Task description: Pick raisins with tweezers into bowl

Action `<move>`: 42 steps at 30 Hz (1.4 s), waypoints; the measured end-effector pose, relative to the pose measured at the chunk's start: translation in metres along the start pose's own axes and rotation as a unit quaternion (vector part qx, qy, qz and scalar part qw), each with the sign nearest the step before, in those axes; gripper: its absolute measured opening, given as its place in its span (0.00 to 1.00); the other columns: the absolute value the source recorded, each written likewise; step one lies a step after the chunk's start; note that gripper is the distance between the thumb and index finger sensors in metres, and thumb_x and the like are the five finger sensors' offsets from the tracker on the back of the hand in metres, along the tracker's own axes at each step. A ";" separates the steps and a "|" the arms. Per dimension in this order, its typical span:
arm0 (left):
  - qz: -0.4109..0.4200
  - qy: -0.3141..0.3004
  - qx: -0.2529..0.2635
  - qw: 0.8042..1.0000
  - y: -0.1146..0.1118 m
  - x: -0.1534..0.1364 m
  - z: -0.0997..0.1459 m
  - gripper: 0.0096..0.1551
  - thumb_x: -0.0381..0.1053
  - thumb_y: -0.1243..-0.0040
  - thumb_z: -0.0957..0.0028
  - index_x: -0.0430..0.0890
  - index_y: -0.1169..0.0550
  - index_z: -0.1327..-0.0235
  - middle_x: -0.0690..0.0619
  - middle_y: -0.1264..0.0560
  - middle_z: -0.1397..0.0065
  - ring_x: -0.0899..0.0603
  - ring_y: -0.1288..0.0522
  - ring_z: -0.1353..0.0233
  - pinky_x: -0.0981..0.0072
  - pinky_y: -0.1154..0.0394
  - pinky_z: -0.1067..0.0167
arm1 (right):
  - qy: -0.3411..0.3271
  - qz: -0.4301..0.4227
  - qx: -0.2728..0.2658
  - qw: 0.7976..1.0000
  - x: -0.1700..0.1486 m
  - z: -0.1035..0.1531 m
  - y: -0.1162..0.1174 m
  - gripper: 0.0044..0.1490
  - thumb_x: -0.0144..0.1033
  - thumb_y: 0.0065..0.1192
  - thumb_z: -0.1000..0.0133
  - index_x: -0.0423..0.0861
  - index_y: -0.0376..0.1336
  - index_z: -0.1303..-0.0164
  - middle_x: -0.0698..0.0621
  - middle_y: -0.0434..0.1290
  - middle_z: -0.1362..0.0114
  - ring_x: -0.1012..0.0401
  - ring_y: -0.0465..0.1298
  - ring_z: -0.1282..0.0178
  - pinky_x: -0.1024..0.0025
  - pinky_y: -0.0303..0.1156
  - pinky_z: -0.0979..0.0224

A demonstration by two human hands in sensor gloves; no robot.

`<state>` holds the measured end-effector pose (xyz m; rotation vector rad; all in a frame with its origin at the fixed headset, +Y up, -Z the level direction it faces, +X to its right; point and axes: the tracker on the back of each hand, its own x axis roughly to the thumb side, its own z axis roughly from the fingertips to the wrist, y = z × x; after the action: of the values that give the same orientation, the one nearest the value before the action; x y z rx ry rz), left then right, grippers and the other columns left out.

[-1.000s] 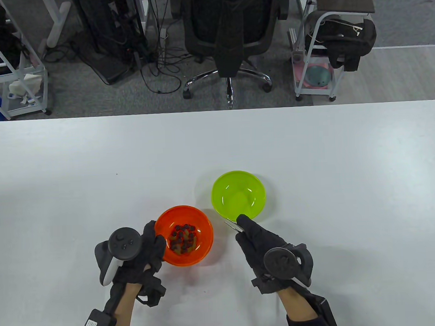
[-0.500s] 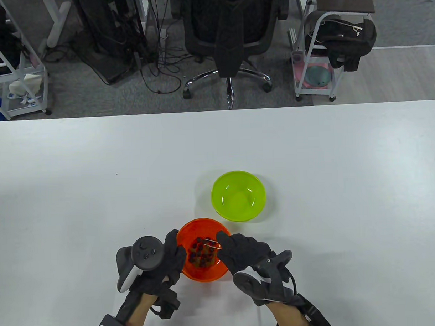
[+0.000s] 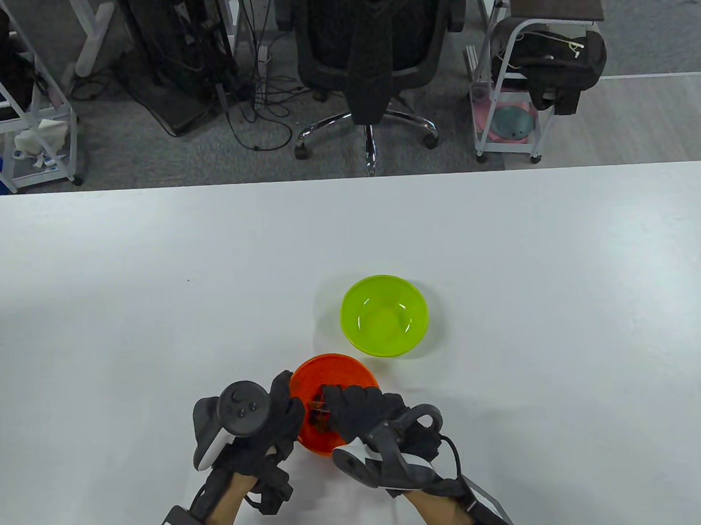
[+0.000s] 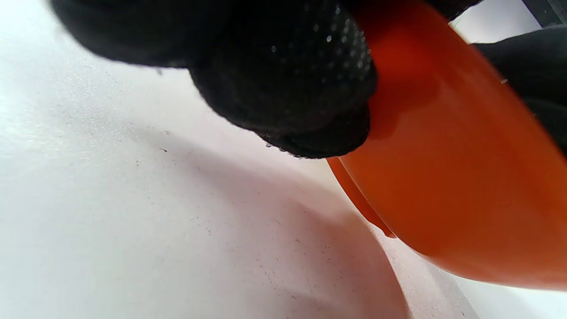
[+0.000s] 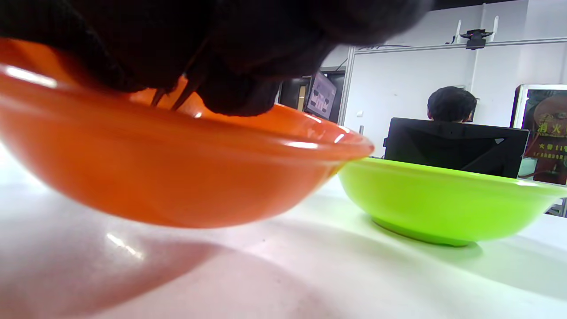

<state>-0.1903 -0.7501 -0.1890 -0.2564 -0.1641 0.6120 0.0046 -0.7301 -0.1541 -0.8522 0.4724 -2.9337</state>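
Observation:
The orange bowl [image 3: 338, 366] sits tilted near the table's front edge. My left hand [image 3: 283, 405] grips its left rim; its fingers [image 4: 283, 88] press the bowl's outer wall [image 4: 443, 177]. My right hand [image 3: 339, 405] hovers over the bowl and holds the tweezers [image 5: 175, 98], whose tips dip inside past the rim [image 5: 177, 168]. A few dark raisins [image 3: 317, 414] show between the hands; the rest are hidden. Whether the tips pinch a raisin is hidden. The green bowl [image 3: 385, 318] stands empty just beyond, also in the right wrist view [image 5: 443, 204].
The white table [image 3: 529, 268] stretches wide around the bowls. Beyond its far edge stand an office chair [image 3: 372, 55] and a cart [image 3: 512, 113]. The right wrist view shows a monitor [image 5: 452, 146] and a seated person behind it.
My left hand pulled the orange bowl nearer and to the right and tilted it. My right hand moved from beside the green bowl to over the orange bowl, tweezers now dipped among the raisins.

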 end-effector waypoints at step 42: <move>0.017 0.016 -0.001 1.000 0.004 -0.013 -0.003 0.34 0.53 0.49 0.36 0.35 0.34 0.24 0.50 0.13 0.61 0.51 0.14 0.73 0.69 0.16 0.74 | 0.200 -0.103 -0.105 0.969 -0.103 0.019 0.003 0.26 0.48 0.64 0.42 0.55 0.73 0.35 0.56 0.81 0.43 0.68 0.78 0.60 0.77 0.77 0.55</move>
<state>-0.2025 -0.7548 -0.1939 -0.2704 -0.1296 0.6411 0.1014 -0.7244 -0.1926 -0.3295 0.7717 -3.3025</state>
